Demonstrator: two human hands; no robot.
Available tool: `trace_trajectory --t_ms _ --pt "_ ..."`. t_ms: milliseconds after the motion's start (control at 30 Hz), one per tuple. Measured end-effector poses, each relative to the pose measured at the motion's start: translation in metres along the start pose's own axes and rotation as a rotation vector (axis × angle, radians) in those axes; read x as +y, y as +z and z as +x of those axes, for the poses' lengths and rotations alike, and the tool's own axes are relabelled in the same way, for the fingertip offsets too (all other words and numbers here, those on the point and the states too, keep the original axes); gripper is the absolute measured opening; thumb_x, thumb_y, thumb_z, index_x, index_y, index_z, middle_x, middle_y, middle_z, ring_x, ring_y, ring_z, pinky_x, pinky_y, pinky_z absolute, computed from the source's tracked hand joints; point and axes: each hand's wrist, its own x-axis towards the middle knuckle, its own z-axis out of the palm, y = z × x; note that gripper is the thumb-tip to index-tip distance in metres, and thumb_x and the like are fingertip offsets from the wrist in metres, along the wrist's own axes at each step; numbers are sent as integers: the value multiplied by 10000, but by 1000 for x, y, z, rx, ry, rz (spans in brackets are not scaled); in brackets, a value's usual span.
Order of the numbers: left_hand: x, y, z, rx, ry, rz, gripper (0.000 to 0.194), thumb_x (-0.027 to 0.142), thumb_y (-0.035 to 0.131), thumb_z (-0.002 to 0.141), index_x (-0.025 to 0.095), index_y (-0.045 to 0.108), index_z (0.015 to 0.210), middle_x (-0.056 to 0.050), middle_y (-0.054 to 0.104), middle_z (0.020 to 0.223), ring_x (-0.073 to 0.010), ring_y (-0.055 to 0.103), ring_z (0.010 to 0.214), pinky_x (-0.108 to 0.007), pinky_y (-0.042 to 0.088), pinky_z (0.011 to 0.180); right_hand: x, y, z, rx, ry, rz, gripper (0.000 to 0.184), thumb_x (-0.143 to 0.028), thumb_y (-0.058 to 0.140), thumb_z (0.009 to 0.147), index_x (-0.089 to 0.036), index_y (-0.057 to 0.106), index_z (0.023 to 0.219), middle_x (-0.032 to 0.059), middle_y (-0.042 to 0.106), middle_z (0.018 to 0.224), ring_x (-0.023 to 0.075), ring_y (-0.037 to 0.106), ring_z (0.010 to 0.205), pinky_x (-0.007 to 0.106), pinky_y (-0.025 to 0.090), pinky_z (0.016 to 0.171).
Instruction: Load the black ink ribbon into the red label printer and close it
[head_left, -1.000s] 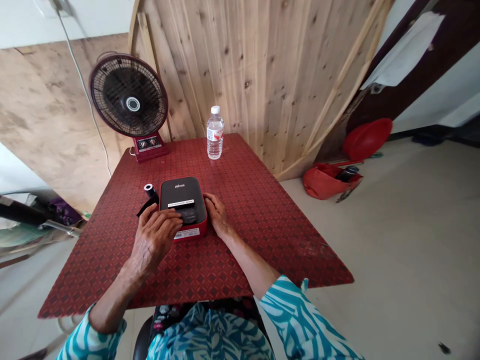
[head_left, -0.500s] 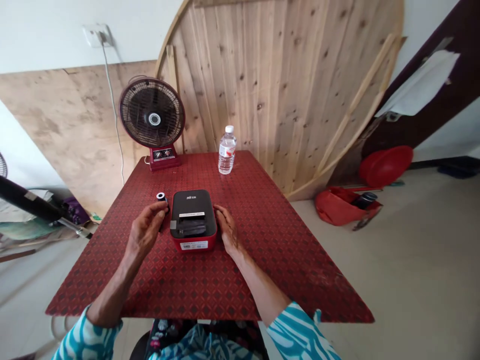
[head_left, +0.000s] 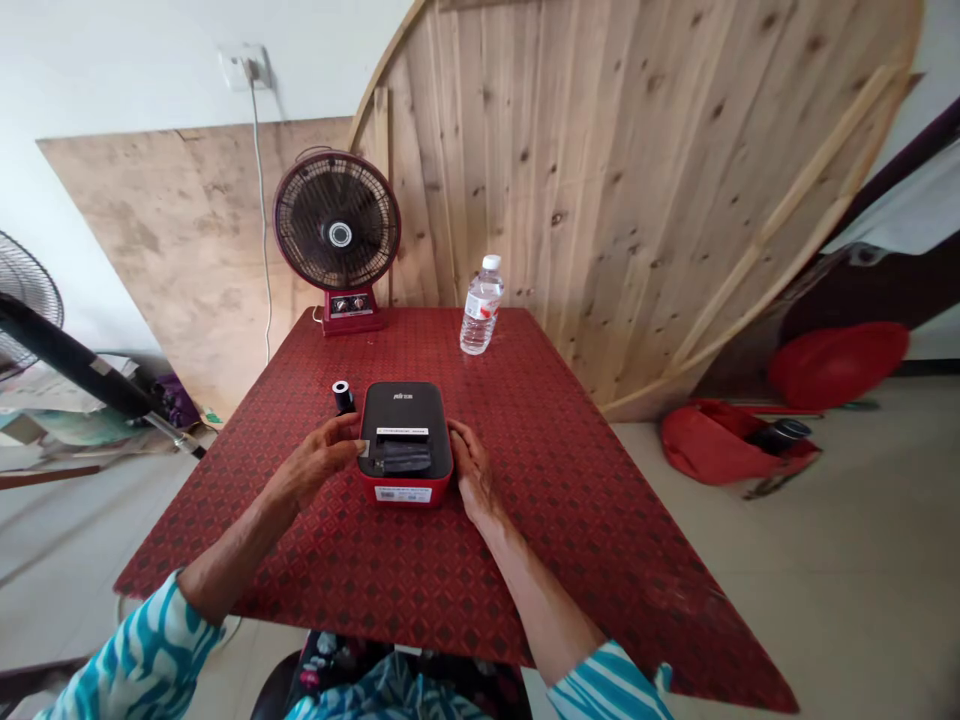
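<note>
A small label printer [head_left: 406, 395] with a black top and red base sits on the table. It has a dark window and slot on its lid and a white sticker on its front. My left hand [head_left: 319, 460] is at its left edge, thumb on the grey tab and fingers against the side. Along the right side, my right hand [head_left: 474, 472] has its fingers curled against the casing. Behind my left hand stands a small roll [head_left: 341, 390] with a white end and dark body, partly hidden by the hand.
The table [head_left: 600, 560] has a red patterned cover. A maroon fan [head_left: 339, 235] and a water bottle [head_left: 481, 308] stand at its far side, before a wooden board [head_left: 570, 180]. On the floor at right lies a red bag [head_left: 701, 445]; a second fan [head_left: 30, 290] is at left.
My left hand has moved from beside the small roll onto the printer's left edge. My right hand stays at the printer's right side. The view has shifted left, and the bottle appears more tilted.
</note>
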Motion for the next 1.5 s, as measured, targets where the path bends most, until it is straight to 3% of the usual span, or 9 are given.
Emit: trace_trajectory --t_ms 233,367,567,733,900,1033,1200,1333,1500 --pt "5 7 3 -36 -71 -114 596 188 786 547 170 618 1118 -66 689 1038 -185 639 837 -281 468 725 3 1 0 4 -12 -7 362 -476 496 883 -240 645 1114 54 657 1165 244 576 1110 401 416 990" --pt "3 8 2 -101 -31 -122 553 218 767 588 172 618 1118 -95 691 1100 -241 657 926 -293 476 731 3 2 -1 2 -40 -19 348 -460 483 892 -243 647 1110 53 658 1151 239 578 1101 394 420 981" --pt "-1 6 1 -32 -25 -87 678 266 789 577 171 565 1210 -111 671 1174 -264 652 1000 -292 489 746 3 4 0 10 -87 -35 341 -441 468 892 -230 642 1095 64 652 1149 234 580 1086 392 428 968" --pt "-1 2 1 -56 36 11 668 311 769 620 154 570 1238 -123 686 1149 -268 661 993 -332 504 809 2 4 1 -3 -135 -65 329 -421 451 904 -225 636 1093 67 650 1135 228 579 1091 390 426 971" --pt "22 1 10 -31 283 468 479 400 670 741 176 641 1164 -94 726 1036 -255 676 938 -355 516 823 3 7 3 -6 -168 -83 319 -394 428 910 -220 624 1092 66 651 1106 216 583 1074 381 431 967" --pt "46 23 37 -141 521 1052 295 305 485 874 198 710 1033 -71 729 1037 -222 672 967 -323 495 885 5 8 5 2 -207 -92 297 -358 416 919 -227 625 1086 56 650 1087 203 584 1062 365 436 961" --pt "54 57 71 -329 348 1633 340 156 441 883 203 678 1122 -101 709 1134 -254 657 1054 -337 474 903 4 8 6 -11 -239 -114 272 -305 415 928 -233 624 1085 53 643 1088 190 578 1068 343 442 959" --pt "57 63 81 -420 295 1711 285 143 560 799 179 695 1047 -130 720 1076 -298 660 1019 -361 484 851 3 10 7 -9 -251 -98 280 -280 398 924 -208 612 1088 71 634 1084 185 581 1050 345 440 956" --pt "56 60 83 -452 318 1642 248 161 626 720 204 695 954 -90 731 956 -267 672 915 -312 483 792 2 13 7 16 -253 -75 263 -250 400 911 -220 614 1061 56 633 1059 180 581 1028 340 442 943"
